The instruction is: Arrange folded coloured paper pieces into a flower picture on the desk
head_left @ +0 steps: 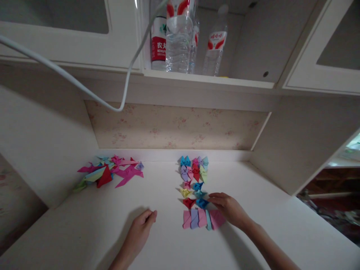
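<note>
My right hand [229,210] reaches in from the right, its fingers close together at the right tip of a blue origami piece [201,203]. A teal origami piece [200,194] sits just beyond it, near the fingertips. To the left stand a red origami piece [189,203] and a yellow one [185,192]. Below them lies a row of flat folded paper strips [194,218]; a pink folded paper [216,219] at its right end is partly under my hand. My left hand [142,227] is closed in a loose fist above the white tabletop, with nothing visible in it.
A heap of colourful origami [112,170] lies at the back left. More small folded pieces [194,168] stand in tight rows near the back ledge. Overhead, a shelf [208,79] holds plastic bottles [180,45], and a white cable [84,90] hangs down. Side panels flank the desk.
</note>
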A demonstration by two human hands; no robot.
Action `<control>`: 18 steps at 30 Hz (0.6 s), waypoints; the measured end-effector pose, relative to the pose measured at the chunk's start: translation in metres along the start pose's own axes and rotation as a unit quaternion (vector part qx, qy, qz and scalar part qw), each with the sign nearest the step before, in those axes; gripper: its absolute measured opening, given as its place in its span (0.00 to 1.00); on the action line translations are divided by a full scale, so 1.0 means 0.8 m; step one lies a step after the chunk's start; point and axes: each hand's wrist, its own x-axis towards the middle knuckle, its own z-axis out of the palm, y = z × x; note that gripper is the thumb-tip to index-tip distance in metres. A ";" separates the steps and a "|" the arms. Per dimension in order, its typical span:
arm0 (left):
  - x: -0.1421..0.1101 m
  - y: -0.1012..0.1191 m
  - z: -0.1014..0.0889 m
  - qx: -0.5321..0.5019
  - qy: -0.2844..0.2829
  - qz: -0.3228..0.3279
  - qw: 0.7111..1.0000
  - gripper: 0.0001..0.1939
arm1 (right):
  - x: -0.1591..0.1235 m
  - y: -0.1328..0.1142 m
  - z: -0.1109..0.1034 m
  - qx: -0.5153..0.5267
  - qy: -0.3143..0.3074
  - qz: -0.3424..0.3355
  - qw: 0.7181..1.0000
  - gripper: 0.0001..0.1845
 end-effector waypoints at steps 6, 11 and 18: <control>0.001 -0.002 0.002 -0.001 0.001 0.021 1.000 0.21 | -0.028 -0.031 0.000 0.006 0.096 0.063 0.993 0.17; 0.000 -0.003 0.003 -0.002 0.009 0.025 1.000 0.21 | -0.048 -0.108 0.035 0.144 0.100 0.078 0.981 0.17; -0.005 -0.001 0.005 -0.002 0.012 0.047 0.999 0.21 | -0.021 -0.215 0.103 0.300 -0.029 0.041 0.953 0.12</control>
